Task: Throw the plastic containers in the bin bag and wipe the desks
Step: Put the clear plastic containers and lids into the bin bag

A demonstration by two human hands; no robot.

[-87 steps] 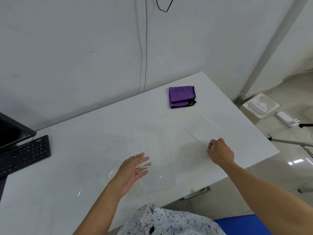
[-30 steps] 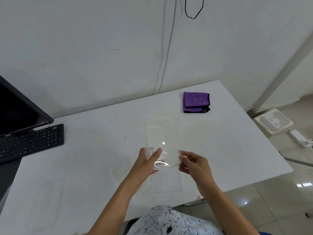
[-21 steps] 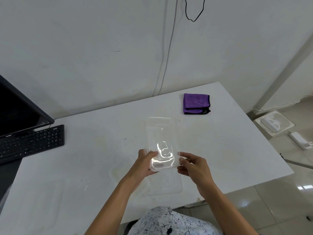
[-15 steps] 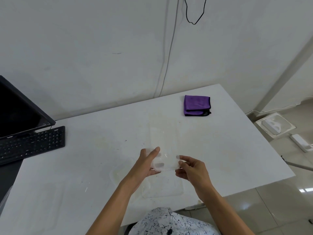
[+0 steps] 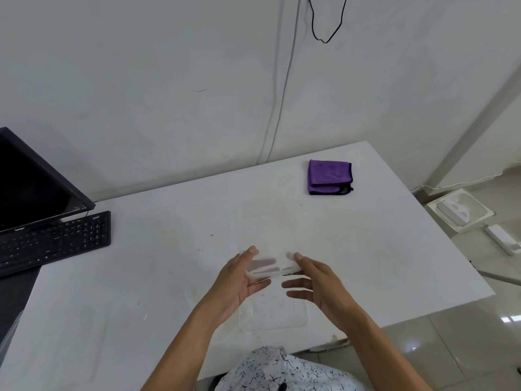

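**Both hands holding a clear plastic container above the counter**

The person is holding a clear plastic container just above the white counter, near its front edge. The left hand is gripping the near left corner of the container, with the thumb on top and the fingers showing through the plastic from underneath. The right hand is meeting the near right corner with the thumb tip only; its fingers are spreading loosely below, so this hand is mostly open and only touching the rim. The container is stretching away from the hands toward the wall, and its far end is fading into the counter surface, so its tilt is hard to judge.

A second clear tray is lying flat on the counter directly below the hands, close to the front edge. Another faint clear shape is lying to its left, too transparent to make out well.

A folded purple cloth is sitting at the far right of the counter, well apart from the hands. A black keyboard is lying at the left end, with a dark monitor leaning over it. A thin cable is running down the white wall behind. Brownish smudges are showing on the counter between the keyboard and the container. The person's patterned shirt is filling the bottom edge.
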